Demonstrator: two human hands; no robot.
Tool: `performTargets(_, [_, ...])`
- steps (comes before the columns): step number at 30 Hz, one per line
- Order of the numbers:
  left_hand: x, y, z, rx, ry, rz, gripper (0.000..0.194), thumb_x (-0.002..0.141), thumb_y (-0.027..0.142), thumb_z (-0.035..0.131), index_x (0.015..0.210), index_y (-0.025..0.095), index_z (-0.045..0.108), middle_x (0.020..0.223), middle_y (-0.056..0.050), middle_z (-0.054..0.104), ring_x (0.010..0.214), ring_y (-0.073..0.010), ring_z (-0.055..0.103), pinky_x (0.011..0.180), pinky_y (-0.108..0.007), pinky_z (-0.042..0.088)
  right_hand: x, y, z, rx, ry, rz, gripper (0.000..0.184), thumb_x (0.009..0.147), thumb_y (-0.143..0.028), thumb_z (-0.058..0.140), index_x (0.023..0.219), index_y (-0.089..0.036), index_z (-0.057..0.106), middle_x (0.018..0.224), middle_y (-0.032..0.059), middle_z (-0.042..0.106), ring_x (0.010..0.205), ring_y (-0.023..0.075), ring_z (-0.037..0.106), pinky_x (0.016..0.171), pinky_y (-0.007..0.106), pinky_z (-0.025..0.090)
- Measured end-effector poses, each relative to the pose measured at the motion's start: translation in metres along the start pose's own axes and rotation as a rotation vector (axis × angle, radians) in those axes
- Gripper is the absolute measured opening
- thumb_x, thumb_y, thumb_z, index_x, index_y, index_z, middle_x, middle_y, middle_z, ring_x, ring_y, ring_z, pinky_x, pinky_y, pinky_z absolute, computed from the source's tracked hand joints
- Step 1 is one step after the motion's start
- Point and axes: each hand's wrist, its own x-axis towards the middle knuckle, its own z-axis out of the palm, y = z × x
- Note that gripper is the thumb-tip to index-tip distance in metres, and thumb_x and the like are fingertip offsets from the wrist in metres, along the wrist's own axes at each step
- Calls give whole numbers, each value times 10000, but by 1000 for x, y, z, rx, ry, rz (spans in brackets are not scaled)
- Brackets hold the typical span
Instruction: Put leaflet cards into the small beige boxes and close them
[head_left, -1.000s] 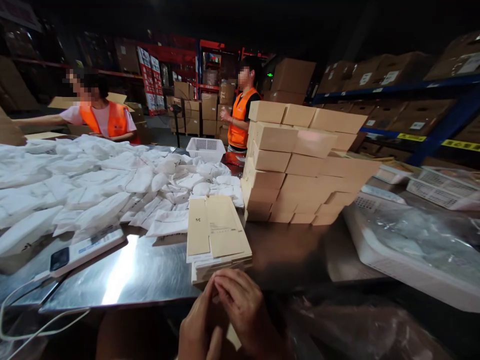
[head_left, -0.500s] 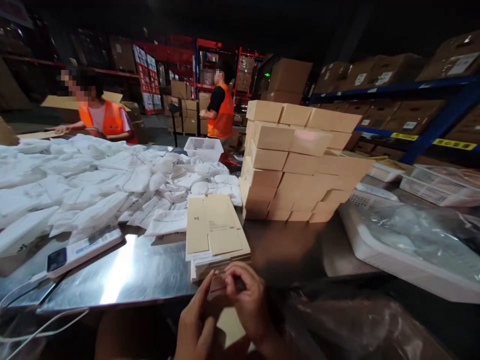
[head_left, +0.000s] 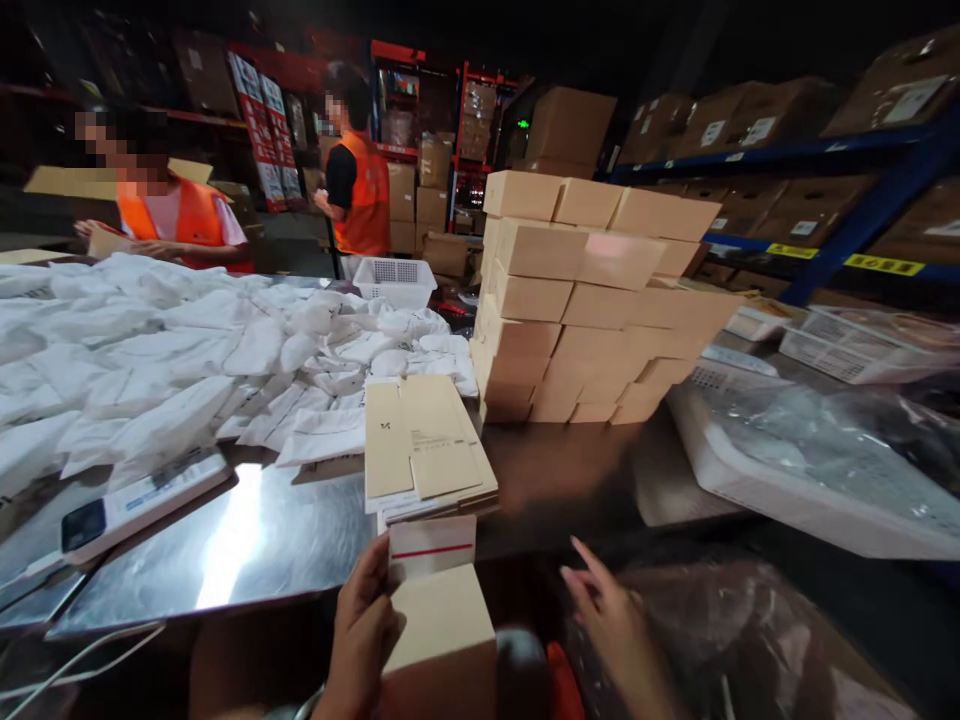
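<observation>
My left hand (head_left: 361, 612) grips the left side of a tan cardboard box (head_left: 441, 615), low in front of me. The box's end flap (head_left: 433, 546) stands up, its pale inner face crossed by a red strip. To the right of the box, my right hand (head_left: 611, 620) is off it, with fingers apart and nothing visible in them. Just beyond the box lies a stack of flat folded cartons (head_left: 424, 440) on the metal table (head_left: 300, 530).
White packets (head_left: 180, 340) are heaped at left. A white handheld device (head_left: 142, 500) lies before them. Folded boxes (head_left: 577, 300) are piled behind the flat cartons. A white tray (head_left: 787, 490) with clear plastic is at right. Two people in orange vests (head_left: 364, 195) stand beyond the table.
My right hand has moved right, away from the box. The flap with the red strip now shows upright. My left hand stays by the box. The whole view has shifted slightly.
</observation>
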Motion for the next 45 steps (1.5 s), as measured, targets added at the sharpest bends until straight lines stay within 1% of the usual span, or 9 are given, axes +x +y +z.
performTargets(2, [-2, 2, 2, 15, -22, -39, 596, 468, 108, 546, 1018, 234, 740, 770, 37, 708, 410, -6, 365, 406, -120, 244, -9, -17, 49, 261, -145, 176, 491, 879, -446, 651, 1312, -216, 630, 1041, 140, 763, 921, 274, 753, 746, 379, 637])
performTargets(6, [-1, -3, -4, 58, -98, -83, 557, 465, 113, 537, 971, 198, 752, 587, 47, 623, 478, -79, 460, 450, -158, 338, -17, -35, 112, 795, -473, 479, 729, 758, -495, 757, 1385, -200, 531, 1032, 110, 746, 882, 246, 742, 812, 400, 607])
performTargets(12, [-4, -21, -30, 23, -65, -107, 391, 557, 238, 735, 945, 206, 759, 851, -27, 757, 772, -243, 683, 699, -321, 540, -35, -35, 110, 958, -530, 638, 613, 808, -526, 716, 1294, -186, 566, 967, 111, 740, 862, 274, 728, 772, 412, 591])
performTargets(16, [-10, -29, -46, 217, -83, 255, 328, 754, 528, 720, 914, 245, 759, 947, -42, 751, 959, -257, 678, 840, -327, 541, -45, -38, 95, 821, -534, 337, 804, 793, -812, 537, 1376, -259, 519, 1165, 132, 699, 1019, 305, 697, 857, 450, 570])
performTargets(20, [-11, -22, -54, 361, -386, 812, 441, 793, 687, 615, 886, 258, 669, 773, -5, 658, 780, -214, 628, 917, -373, 498, -42, -37, 94, 620, -507, -214, 651, 744, -840, 567, 1093, -294, 637, 985, 44, 726, 926, 253, 703, 1018, 476, 483])
performTargets(23, [-11, -10, -55, 606, -621, 983, 479, 815, 675, 607, 1047, 256, 637, 831, -18, 658, 765, -219, 637, 977, -440, 453, -37, -37, 98, 650, -490, -438, 600, 755, -808, 599, 1033, -276, 611, 920, 40, 725, 867, 229, 703, 955, 452, 531])
performTargets(26, [-14, 1, -53, 700, -635, 986, 379, 866, 571, 614, 1100, 274, 641, 873, -40, 636, 816, -226, 629, 891, -432, 501, -37, -42, 99, 647, -454, -465, 524, 832, -696, 624, 1129, -265, 596, 958, 63, 729, 919, 227, 705, 851, 394, 584])
performTargets(30, [-21, 7, -51, 693, -664, 867, 225, 919, 447, 582, 1037, 294, 697, 859, -38, 584, 868, -213, 593, 843, -373, 525, -39, -50, 97, 608, -446, -462, 379, 914, -583, 596, 1130, -273, 617, 963, 49, 744, 941, 205, 708, 945, 412, 551])
performTargets(45, [-21, 3, -53, 668, -633, 815, 247, 915, 473, 613, 1010, 288, 745, 867, -43, 604, 884, -212, 583, 790, -329, 524, -37, -58, 98, 553, -468, -434, 360, 932, -532, 593, 1168, -266, 639, 929, 63, 763, 945, 212, 712, 958, 438, 547])
